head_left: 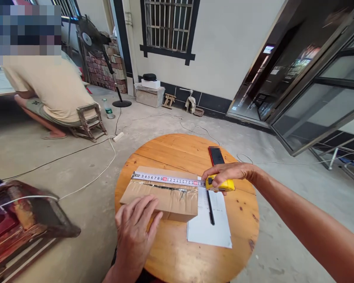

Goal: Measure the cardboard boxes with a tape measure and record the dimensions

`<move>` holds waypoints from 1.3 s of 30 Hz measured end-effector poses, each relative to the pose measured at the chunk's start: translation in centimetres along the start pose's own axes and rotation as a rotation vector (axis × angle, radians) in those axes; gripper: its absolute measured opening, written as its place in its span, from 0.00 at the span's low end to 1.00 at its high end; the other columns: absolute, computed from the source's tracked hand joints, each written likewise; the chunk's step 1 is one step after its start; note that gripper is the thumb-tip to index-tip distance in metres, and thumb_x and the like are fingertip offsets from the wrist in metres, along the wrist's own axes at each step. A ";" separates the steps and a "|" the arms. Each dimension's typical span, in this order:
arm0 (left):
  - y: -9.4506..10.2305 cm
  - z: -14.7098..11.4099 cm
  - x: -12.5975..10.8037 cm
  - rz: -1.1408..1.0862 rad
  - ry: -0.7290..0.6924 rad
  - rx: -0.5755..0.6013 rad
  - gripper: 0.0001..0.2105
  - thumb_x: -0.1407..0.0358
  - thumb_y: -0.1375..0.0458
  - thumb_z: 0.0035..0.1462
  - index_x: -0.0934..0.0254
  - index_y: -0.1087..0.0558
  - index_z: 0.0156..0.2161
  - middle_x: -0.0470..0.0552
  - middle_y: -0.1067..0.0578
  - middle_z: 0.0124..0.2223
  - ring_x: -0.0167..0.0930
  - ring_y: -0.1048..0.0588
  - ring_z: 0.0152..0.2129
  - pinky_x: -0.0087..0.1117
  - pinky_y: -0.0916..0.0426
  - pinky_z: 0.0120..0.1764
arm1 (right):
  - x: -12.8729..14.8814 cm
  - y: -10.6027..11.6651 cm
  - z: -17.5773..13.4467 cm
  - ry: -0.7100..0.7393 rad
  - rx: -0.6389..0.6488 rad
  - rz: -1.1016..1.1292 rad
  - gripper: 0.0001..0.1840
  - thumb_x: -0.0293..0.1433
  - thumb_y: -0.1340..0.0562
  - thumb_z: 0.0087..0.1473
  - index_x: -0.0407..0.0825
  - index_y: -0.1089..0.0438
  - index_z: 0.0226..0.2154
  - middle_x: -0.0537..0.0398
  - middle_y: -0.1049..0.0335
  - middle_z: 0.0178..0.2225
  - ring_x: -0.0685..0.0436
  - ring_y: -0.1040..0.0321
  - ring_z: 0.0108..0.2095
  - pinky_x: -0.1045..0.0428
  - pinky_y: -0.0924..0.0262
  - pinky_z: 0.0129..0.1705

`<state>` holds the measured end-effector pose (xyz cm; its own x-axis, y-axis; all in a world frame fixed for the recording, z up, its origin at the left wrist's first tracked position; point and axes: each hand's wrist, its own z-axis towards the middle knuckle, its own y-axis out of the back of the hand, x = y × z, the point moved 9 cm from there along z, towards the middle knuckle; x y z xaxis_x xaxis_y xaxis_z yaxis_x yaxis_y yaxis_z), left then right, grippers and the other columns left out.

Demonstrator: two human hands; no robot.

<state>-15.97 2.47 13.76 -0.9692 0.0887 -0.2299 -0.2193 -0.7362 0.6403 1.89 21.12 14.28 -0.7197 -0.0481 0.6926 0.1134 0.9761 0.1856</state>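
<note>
A brown cardboard box point(165, 202) with clear tape on top lies on a round wooden table point(242, 236). Across the far part of its top stretches the printed blade point(177, 181) of a tape measure. My right hand point(224, 175) is closed around the yellow tape measure case point(228, 184), just past the box's right edge. The blade's metal end reaches the box's far left side. My left hand point(135, 224) rests at the near left edge of the box, fingers stretched onto the top and thumb apart by the front side.
Right of the box, a black pen point(210, 208) lies on white paper point(209, 232). A dark phone-like item with red edges point(216, 156) is behind it. Another person point(53, 86) sits on a small chair point(90, 122) near a fan point(106, 55). Cables point(115, 151) cross the floor.
</note>
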 end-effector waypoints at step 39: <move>0.2 2.3 2.6 -0.076 0.098 -0.036 0.07 0.70 0.44 0.61 0.59 0.24 0.40 0.52 0.21 0.45 0.39 0.28 0.44 0.45 0.39 0.49 | -3.0 -20.8 -0.8 0.040 -0.370 1.006 0.33 0.60 0.39 0.49 0.51 0.30 0.44 0.53 0.27 0.31 0.45 0.27 0.28 0.54 0.32 0.27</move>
<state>-18.79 4.07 14.98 -0.9338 0.0811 -0.3484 -0.2862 -0.7538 0.5915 2.23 0.79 8.85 -0.1579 0.7288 0.6663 0.8473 0.4465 -0.2876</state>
